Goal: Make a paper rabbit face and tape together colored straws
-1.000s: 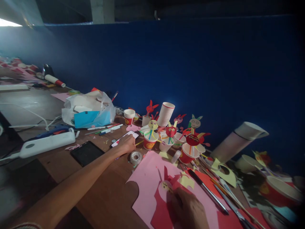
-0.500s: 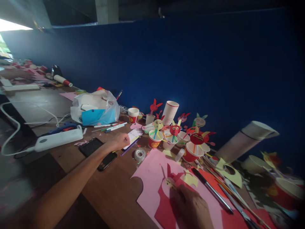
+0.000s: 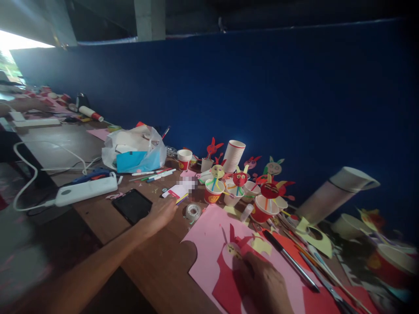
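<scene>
My left hand [image 3: 165,210] lies low over the table at the near edge of a phone [image 3: 176,190] with a lit white screen, fingers mostly stretched forward. A thin yellow stick [image 3: 182,199] shows just beyond its fingertips. At the lower right, my right hand [image 3: 265,279] is closed on the edge of a paper rabbit head [image 3: 230,251] with red ears and a drawn face. That head rests over red paper [image 3: 225,283] on a pink sheet [image 3: 199,244]. A roll of clear tape [image 3: 193,212] sits between my hands.
Decorated paper cups [image 3: 213,192] with paper animal heads stand behind the pink sheet. A black pen [image 3: 291,261] and scissors [image 3: 330,288] lie right. Further left are a dark phone [image 3: 132,206], a white power strip [image 3: 87,190] and a plastic bag [image 3: 137,150]. A blue partition [image 3: 229,87] rises behind.
My left hand has drawn back toward me from the lit phone and flattened from a curled pose. The lit screen now shows a pink-red patch. My right hand stays on the paper rabbit head.
</scene>
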{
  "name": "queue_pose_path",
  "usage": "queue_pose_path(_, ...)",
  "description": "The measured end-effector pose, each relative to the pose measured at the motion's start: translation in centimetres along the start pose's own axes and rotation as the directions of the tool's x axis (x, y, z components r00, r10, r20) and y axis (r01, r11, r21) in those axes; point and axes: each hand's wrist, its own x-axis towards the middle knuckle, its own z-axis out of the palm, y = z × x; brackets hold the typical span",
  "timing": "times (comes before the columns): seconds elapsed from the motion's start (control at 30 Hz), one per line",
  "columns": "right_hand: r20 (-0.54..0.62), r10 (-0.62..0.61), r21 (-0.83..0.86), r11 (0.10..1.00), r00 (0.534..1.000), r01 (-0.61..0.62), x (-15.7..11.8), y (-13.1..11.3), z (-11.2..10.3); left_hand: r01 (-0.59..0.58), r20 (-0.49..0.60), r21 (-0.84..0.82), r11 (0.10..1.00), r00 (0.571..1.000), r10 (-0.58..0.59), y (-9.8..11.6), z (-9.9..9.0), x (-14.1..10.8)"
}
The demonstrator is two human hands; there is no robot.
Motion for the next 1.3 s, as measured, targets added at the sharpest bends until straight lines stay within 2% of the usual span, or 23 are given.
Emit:
queue_pose_path(0.33,-0.015,-0.001,0.010,1.000,1.000,0.001,0.1,-0.2,-0.4,0.039,0.041,0.050,0.998,0.998,-0.041,0.1,0.0,0.3)
queue_pose_path(0.4,-0.021,0.004,0.021,1.000,1.000,-0.004,0.1,-0.4,-0.6,0.048,0.055,0.034,0.998,0.997,-0.049,0.0,-0.8,0.1)
queue_pose_path(0.5,-0.045,0.008,0.036,0.999,0.999,-0.006,0.1,-0.3,-1.1,0.062,0.052,-0.010,0.998,0.997,-0.061,-0.2,-3.1,-0.7)
queue_pose_path(0.57,-0.078,0.022,0.049,0.999,0.997,-0.018,0.2,-0.2,-1.4,0.026,0.063,-0.084,0.996,0.998,-0.021,0.1,-4.8,-1.4)
queue_pose_path(0.6,-0.096,0.039,0.071,0.997,0.995,-0.032,0.2,-0.1,-1.6,-0.033,0.079,-0.171,0.985,0.996,0.047,0.5,-5.5,-1.8)
queue_pose_path(0.63,-0.106,0.059,0.120,0.992,0.993,-0.046,0.3,0.0,-1.8,-0.121,0.109,-0.378,0.918,0.979,0.174,1.1,-5.9,-2.2)
queue_pose_path(0.67,-0.105,0.081,0.205,0.977,0.991,-0.058,0.4,0.1,-2.1,-0.143,0.148,-0.571,0.808,0.950,0.273,1.9,-6.1,-2.5)
queue_pose_path(0.73,-0.069,0.134,0.457,0.885,0.989,-0.088,0.7,0.1,-2.6,-0.007,0.252,-0.828,0.560,0.888,0.384,4.3,-5.3,-2.9)
queue_pose_path(0.8,-0.015,0.185,0.709,0.695,0.983,-0.119,0.9,0.0,-3.0,0.162,0.355,-0.908,0.387,0.788,0.503,7.1,-3.7,-2.9)
queue_pose_path(0.87,0.012,0.215,0.866,0.486,0.977,-0.117,1.1,0.0,-3.2,0.280,0.389,-0.921,0.272,0.719,0.576,9.8,-1.8,-2.8)
queue_pose_path(0.93,0.015,0.229,0.944,0.317,0.973,-0.089,1.3,0.0,-3.4,0.330,0.404,-0.913,0.240,0.662,0.631,11.8,-0.3,-2.7)
queue_pose_path(1.03,0.040,0.277,0.984,0.155,0.960,-0.086,1.4,0.3,-3.4,0.306,0.435,-0.900,0.310,0.611,0.662,13.3,0.5,-2.6)
queue_pose_path(1.1,0.072,0.290,0.990,0.098,0.954,-0.104,1.3,0.6,-3.4,0.315,0.448,-0.894,0.320,0.593,0.669,13.7,0.5,-2.5)
queue_pose_path(1.13,0.088,0.283,0.991,0.075,0.955,-0.113,1.3,0.7,-3.4,0.346,0.450,-0.891,0.294,0.588,0.672,13.8,0.5,-2.4)
queue_pose_path(1.3,0.149,0.216,0.989,-0.015,0.965,-0.149,1.2,0.7,-3.6,0.626,0.550,-0.766,0.146,0.521,0.653,14.2,1.2,-1.9)
